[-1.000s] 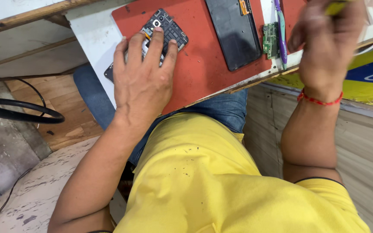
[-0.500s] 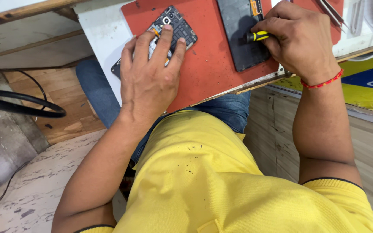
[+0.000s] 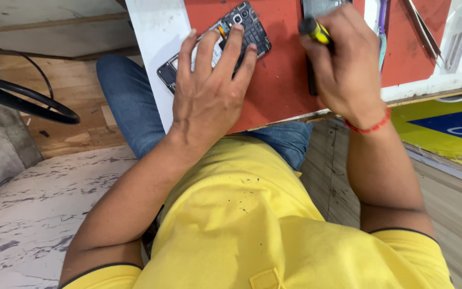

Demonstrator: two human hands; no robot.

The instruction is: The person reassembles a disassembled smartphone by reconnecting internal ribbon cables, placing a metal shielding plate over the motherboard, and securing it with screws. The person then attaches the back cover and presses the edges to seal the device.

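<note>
1. Since half a second back, the right hand has shifted off the dark panel toward the opened phone, carrying the screwdriver with it; the left hand has stayed pressed on the phone.
2. Step in hand, as I judge it: bringing the driver across to work on the phone's exposed back. The tip is hidden behind the right hand, so whether it touches anything cannot be told.
3. The next move would call for a steady phone under the left hand and the tip set squarely on a small screw, with light downward pressure.
4. Left fingers spread apart and lie flat across the phone's middle; the camera end shows beyond the fingertips, the lower end peeks out by the thumb side.
5. Right fingers closed around the yellow-and-black screwdriver handle, which sticks up past the knuckles.
6. Phone lies tilted on the red mat, partly over the white bench edge, near but apart from the right hand.
7. Purple-handled tool and tweezers lie farther right.
</note>
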